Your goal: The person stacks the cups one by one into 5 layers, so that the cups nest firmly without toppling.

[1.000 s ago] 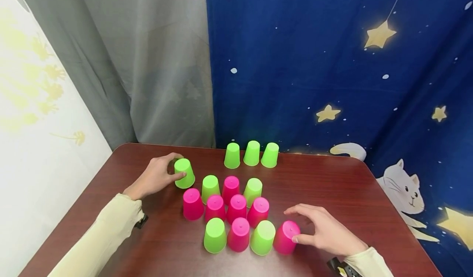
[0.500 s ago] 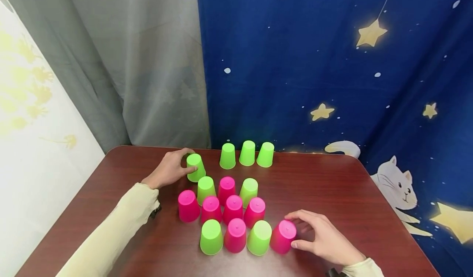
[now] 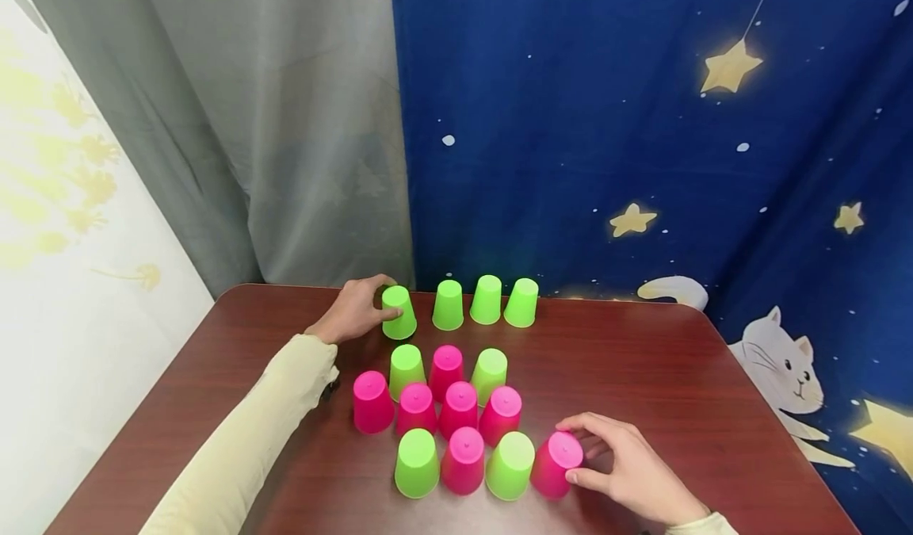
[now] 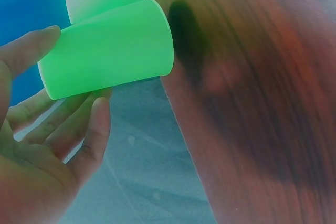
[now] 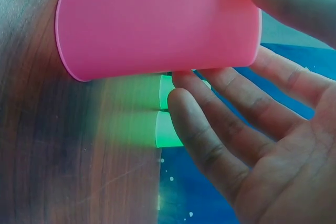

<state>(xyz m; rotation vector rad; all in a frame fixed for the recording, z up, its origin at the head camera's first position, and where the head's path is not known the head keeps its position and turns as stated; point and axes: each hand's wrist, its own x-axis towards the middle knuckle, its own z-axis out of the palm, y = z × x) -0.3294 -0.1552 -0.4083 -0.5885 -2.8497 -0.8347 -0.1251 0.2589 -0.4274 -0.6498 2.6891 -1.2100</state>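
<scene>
Fifteen upside-down cups on the wood-grain table! The left hand pinches the green cup at the far row's left end; over at the near row's right end, the right hand pinches the pink cup from its right side.

— Reddish-brown table, and three far green cups stand upside down near its back edge!
— Midway, a lone pink cup between two green cups!
— Just nearer, four pink cups abreast!
— Then two front green cups flanking a front pink cup!
</scene>
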